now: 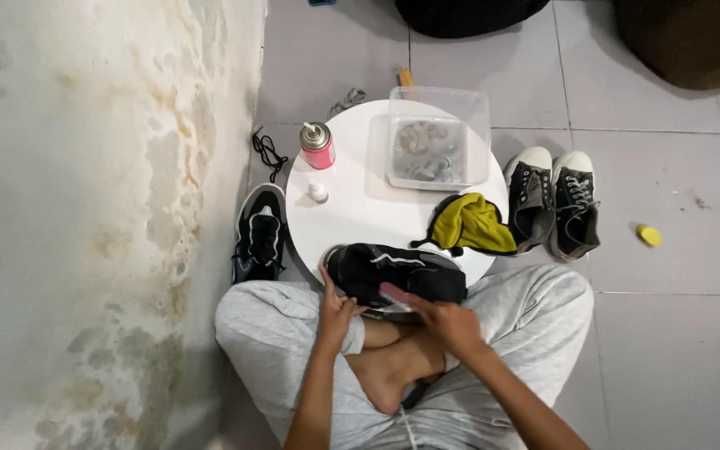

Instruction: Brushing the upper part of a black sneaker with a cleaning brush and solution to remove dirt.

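The left hand (337,310) is wrapped around the heel end of a black low-top sneaker with white side stripes (396,273), fingers gripping its edge. The right hand (450,321) is clenched on a small pink brush-like tool (396,294), pressed against the sneaker's lower side; what kind of tool it is cannot be told. The sneaker lies on its side at the 6 o'clock edge of a round white table (360,200), partly over the lap of grey sweatpants (535,312) worn by the cross-legged person.

On the table, a crumpled yellow-and-black cloth (470,225) is seen at 4 o'clock, just beside the sneaker. A clear rectangular plastic tub of murky water (437,140) sits at 1 o'clock, overhanging the rim. A pink spray can with a silver top (317,145) stands at 10 o'clock, with a small white cap (317,192) near it toward the centre.

On the tiled floor, a matching black sneaker (260,233) is placed at the table's 8 o'clock, touching its edge. 2 dark grey white-toed canvas shoes (553,202) are set at 3 o'clock. A loose black lace (267,152) lies at 10 o'clock, and a small yellow object (648,235) lies well apart at 3 o'clock.
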